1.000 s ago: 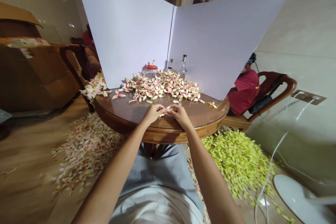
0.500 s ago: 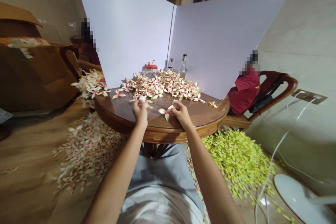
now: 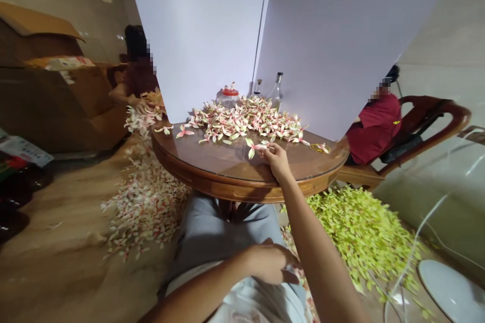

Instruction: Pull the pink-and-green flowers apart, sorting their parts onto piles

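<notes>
Over the near part of the round wooden table (image 3: 235,193), my right hand (image 3: 276,159) pinches a pink and white flower (image 3: 252,148) with pale green petal tips. My left hand (image 3: 269,262) is low over my lap, under my right forearm, blurred; its fingers are bent, and whether they hold something is hidden. A heap of similar flowers (image 3: 242,120) lies at the back of the table. A pink flower (image 3: 184,132) rests alone at the heap's left.
Behind the heap stand a red-lidded jar (image 3: 230,97), glass bottles (image 3: 277,91) and white panels (image 3: 204,35). Two people sit beyond the panels. Pink flowers (image 3: 147,212) cover the floor at left, yellow-green ones (image 3: 364,232) at right. A white cable runs beside a round base (image 3: 447,290).
My left hand has left the table and moved down and right to my lap, crossing under my right arm. My right hand still holds its flower. The view has shifted left.
</notes>
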Motion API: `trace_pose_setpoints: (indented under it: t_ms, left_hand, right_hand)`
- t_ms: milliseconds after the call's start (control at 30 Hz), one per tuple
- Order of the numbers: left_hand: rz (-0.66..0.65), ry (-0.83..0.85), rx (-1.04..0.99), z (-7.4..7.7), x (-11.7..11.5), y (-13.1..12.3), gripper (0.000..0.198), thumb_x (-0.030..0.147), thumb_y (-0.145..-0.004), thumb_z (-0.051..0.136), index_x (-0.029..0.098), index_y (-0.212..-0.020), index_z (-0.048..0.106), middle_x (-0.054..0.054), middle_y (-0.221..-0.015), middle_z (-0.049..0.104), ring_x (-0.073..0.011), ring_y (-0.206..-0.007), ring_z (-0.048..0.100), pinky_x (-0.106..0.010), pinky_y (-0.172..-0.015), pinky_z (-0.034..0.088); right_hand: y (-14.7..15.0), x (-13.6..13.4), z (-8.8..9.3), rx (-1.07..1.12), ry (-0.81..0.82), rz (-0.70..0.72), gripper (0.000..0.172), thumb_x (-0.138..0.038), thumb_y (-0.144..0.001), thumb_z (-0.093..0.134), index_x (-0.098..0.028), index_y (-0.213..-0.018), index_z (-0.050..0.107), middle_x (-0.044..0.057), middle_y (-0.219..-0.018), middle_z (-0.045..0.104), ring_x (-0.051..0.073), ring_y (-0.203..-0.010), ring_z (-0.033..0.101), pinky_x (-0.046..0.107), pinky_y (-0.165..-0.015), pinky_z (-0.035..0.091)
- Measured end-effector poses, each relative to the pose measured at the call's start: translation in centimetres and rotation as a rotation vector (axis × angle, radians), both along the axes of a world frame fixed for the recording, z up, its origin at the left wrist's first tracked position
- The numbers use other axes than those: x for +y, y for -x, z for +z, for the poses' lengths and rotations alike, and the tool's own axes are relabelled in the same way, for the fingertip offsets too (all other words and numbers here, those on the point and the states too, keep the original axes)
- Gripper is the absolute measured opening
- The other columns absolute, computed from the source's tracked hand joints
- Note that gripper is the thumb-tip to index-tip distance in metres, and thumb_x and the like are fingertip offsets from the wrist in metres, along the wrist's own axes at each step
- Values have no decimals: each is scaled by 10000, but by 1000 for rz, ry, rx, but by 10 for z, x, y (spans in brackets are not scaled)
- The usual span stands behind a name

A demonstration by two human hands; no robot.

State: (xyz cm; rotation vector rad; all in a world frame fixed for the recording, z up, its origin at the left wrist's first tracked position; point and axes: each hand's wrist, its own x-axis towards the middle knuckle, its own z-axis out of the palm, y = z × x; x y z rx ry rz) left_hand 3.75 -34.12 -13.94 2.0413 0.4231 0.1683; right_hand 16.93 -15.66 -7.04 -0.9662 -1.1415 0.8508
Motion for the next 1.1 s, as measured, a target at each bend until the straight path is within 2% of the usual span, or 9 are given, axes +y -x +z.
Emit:
trace_pose_setpoints:
  t_ms: [100, 200, 333, 433, 567, 767, 900, 1000, 1100]
  left_hand:
    - [226, 21, -66, 7, 13, 19, 119, 288, -788, 723, 181, -840, 722, -42, -782, 747, -182, -721, 685, -238, -650, 455]
    - [414, 45, -148, 18, 25, 31, 274, 340, -940, 521, 146, -862, 699, -34, -659, 701, -137, -580, 627, -219, -603, 452]
    - [450, 121, -372, 32, 30, 28, 245, 304, -943, 517, 136, -964, 693, -52, -760, 741, -143, -680, 688, -220, -693, 511]
    - [564, 198, -559, 33, 27, 18, 110, 233, -803, 704, 130, -840, 710, -72, -794, 756, -161, -684, 699, -215, -648, 509]
    - [690, 171, -651, 28, 21, 12, 117, 121, -787, 649, 129, -710, 737, -78, -737, 763, -151, -600, 681, -210, -592, 504]
    - [611, -105, -670, 41, 28, 21, 262, 109, -912, 532, 152, -709, 692, -37, -722, 761, -142, -683, 726, -188, -653, 528]
    - [678, -520, -580, 68, 75, 34, 351, 229, -1002, 485, 173, -726, 694, -31, -732, 736, -138, -705, 702, -225, -738, 541]
    - [816, -643, -584, 81, 129, 43, 196, 212, -963, 552, 167, -882, 725, -100, -938, 730, -216, -960, 682, -346, -935, 522]
    - [828, -704, -563, 81, 175, 49, 162, 117, -913, 593, 184, -973, 728, -95, -1074, 720, -213, -1035, 667, -358, -980, 516]
  right_hand:
    - [1, -2, 1, -11, -4, 9, 357, -423, -676, 804, -205, -878, 606, 17, -778, 715, 172, -711, 666, 296, -711, 533]
    - [2, -3, 3, -3, -30, -5, 370, -429, -694, 798, -215, -923, 602, 15, -804, 719, 175, -730, 667, 302, -728, 532]
    - [3, -1, 4, -12, -44, 3, 357, -422, -701, 801, -208, -909, 604, 12, -777, 708, 169, -697, 649, 299, -712, 520]
    - [3, -3, 5, -46, -44, 26, 341, -407, -701, 807, -194, -885, 614, 20, -767, 704, 171, -686, 640, 297, -696, 511]
    - [3, -6, 6, -81, -50, 30, 341, -419, -727, 784, -192, -911, 608, 38, -814, 715, 185, -722, 652, 303, -701, 512]
    - [2, -8, 8, -136, -53, 45, 304, -399, -743, 765, -196, -897, 600, 20, -780, 692, 187, -720, 643, 303, -704, 502]
    - [3, -11, 10, -194, -53, 106, 282, -382, -760, 748, -189, -933, 638, 24, -824, 699, 188, -755, 643, 300, -728, 495]
    - [4, -11, 12, -255, -56, 163, 265, -382, -763, 746, -184, -923, 672, 35, -885, 707, 193, -818, 641, 302, -781, 492]
    - [4, -10, 13, -316, -52, 192, 243, -386, -762, 752, -182, -880, 690, 18, -826, 687, 181, -784, 613, 293, -770, 477]
